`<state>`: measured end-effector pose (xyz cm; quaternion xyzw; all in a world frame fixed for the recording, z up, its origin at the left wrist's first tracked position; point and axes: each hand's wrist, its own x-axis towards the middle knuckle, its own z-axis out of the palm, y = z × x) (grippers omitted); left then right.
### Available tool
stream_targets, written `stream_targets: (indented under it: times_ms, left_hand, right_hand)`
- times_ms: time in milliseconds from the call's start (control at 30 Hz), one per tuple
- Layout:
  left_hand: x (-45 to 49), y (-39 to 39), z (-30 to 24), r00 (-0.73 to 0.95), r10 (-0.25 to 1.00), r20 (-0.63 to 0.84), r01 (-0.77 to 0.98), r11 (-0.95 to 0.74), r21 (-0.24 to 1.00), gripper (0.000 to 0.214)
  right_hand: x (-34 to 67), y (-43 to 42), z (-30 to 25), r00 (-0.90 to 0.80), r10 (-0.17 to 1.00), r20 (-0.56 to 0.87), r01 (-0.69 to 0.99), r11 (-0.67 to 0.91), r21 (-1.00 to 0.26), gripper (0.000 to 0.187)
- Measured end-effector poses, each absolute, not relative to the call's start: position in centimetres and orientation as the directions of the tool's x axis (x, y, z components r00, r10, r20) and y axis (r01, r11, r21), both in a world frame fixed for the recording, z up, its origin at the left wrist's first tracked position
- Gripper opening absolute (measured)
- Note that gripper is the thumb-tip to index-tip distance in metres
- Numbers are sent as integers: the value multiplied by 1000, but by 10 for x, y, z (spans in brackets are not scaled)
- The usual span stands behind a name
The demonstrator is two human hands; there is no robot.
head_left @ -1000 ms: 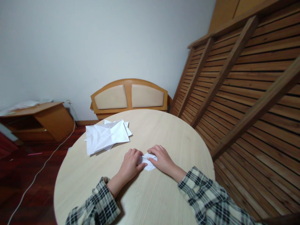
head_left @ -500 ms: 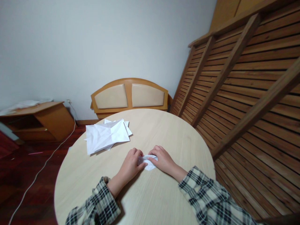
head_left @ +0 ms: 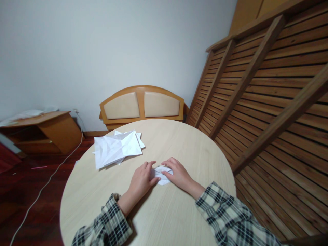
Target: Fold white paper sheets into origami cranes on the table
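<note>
A small piece of folded white paper [head_left: 164, 182] lies on the round table in front of me, with crease lines across it. My left hand [head_left: 142, 177] grips its left side, thumb on the near part and index finger curved around the far left edge. From the right, my right hand [head_left: 178, 174] holds the other side, its thumb pressed on top and fingers over the far edge. Both hands rest low at the tabletop, and parts of the paper are hidden beneath the fingers.
A loose stack of creased white paper sheets [head_left: 118, 148] lies at the table's [head_left: 194, 212] far left. Beyond stand a padded headboard [head_left: 140, 89] and a low wooden cabinet [head_left: 61, 133]. Slatted wooden boards [head_left: 269, 102] lean on the right. A white cable [head_left: 48, 181] crosses the floor.
The paper's raised far part now lies flatter and shows more of its face. The fingers of both hands have loosened and spread a little; the thumbs remain on the paper.
</note>
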<state>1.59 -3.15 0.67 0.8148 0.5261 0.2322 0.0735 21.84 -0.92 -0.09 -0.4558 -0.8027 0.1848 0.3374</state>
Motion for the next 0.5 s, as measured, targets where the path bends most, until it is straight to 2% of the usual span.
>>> stream_targets:
  times_ms: [200, 400, 500]
  left_hand:
    - [14, -30, 10, 349, 862, 367, 858, -452, 246, 38]
    - [13, -29, 11, 357, 852, 384, 852, -466, 241, 36]
    - [12, -28, 11, 365, 849, 382, 851, -470, 232, 23]
  right_hand:
    - [218, -8, -3, -356, 850, 388, 599, 527, -603, 28]
    - [219, -5, -6, -345, 839, 421, 627, 540, -561, 38]
    - [220, -4, -6, -349, 825, 445, 612, 560, -558, 34]
